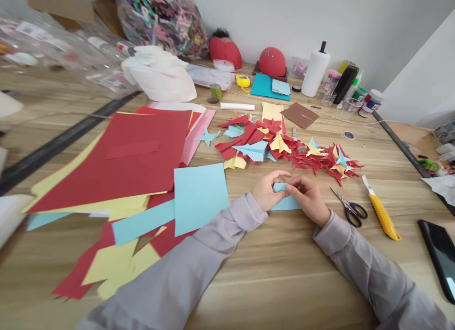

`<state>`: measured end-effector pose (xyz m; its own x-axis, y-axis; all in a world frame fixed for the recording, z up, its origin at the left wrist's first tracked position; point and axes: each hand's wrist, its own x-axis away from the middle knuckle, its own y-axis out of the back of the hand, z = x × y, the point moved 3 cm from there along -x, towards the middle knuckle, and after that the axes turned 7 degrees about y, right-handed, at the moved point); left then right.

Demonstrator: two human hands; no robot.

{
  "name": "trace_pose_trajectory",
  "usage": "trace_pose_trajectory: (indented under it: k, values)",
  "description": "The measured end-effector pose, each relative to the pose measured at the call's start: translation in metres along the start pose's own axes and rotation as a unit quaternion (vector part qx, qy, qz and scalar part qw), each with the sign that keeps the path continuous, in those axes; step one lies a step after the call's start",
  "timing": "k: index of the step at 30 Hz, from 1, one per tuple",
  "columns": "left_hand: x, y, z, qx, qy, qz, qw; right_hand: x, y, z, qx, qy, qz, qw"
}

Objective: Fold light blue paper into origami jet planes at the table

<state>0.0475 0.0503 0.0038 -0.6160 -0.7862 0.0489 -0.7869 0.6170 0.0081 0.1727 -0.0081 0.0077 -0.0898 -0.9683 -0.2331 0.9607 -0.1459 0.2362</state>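
Between my two hands is a small piece of light blue paper (pixel 285 204), partly folded at its top. My left hand (pixel 267 190) has its fingers closed around the paper's left side. From the right, my right hand (pixel 308 197) pinches the paper's upper edge between thumb and fingers. The fingers cover part of the fold. Just beyond my hands lies a heap of folded paper pieces, among them a blue paper plane (pixel 253 151) and red paper stars (pixel 313 161). A square blue sheet (pixel 201 197) lies left of my left hand.
Large red sheets (pixel 149 135) and yellow offcuts (pixel 110 263) spread over the left side. Scissors (pixel 351 210) and a yellow utility knife (pixel 384 216) lie right of my right hand, with a phone (pixel 439 254) farther right. Bottles and paint jars (pixel 371 104) stand at the back.
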Motion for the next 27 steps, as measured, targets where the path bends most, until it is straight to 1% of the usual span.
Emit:
trace_pose_trajectory:
  k: [4, 8, 11, 13, 17, 20, 23, 27]
  values:
    - [0.0017, -0.0031, -0.0015, -0.031, -0.01, 0.015, 0.999, -0.0007, -0.0017, 0.0018, 0.009, 0.0, 0.01, 1.0]
    - [0.002, -0.0038, -0.003, -0.029, -0.029, 0.033, 0.999, -0.0017, -0.0011, 0.0005, -0.031, -0.025, 0.004, 0.999]
    - [0.0021, -0.004, -0.0026, -0.041, -0.015, 0.046, 0.998, -0.0021, -0.0003, -0.0016, -0.06, -0.049, 0.001, 0.997]
    - [0.0017, -0.0038, -0.0018, -0.037, 0.0, 0.039, 0.999, -0.0026, 0.0009, -0.0021, -0.065, -0.051, -0.014, 0.996]
    - [-0.0001, -0.0019, -0.0016, -0.009, 0.008, -0.009, 1.0, -0.0027, 0.0036, -0.0035, -0.063, -0.051, -0.053, 0.995]
    - [-0.0011, -0.0006, -0.0019, -0.014, 0.01, -0.034, 0.999, -0.0024, 0.0042, -0.0051, -0.051, -0.053, -0.056, 0.996]
    - [-0.0012, -0.0001, -0.0007, -0.012, 0.022, -0.035, 0.999, -0.0026, 0.0041, -0.0056, -0.031, -0.043, -0.048, 0.997]
    - [0.0001, -0.0012, 0.0011, -0.002, 0.028, -0.009, 1.0, -0.0027, 0.0028, -0.0052, -0.019, -0.041, -0.024, 0.999]
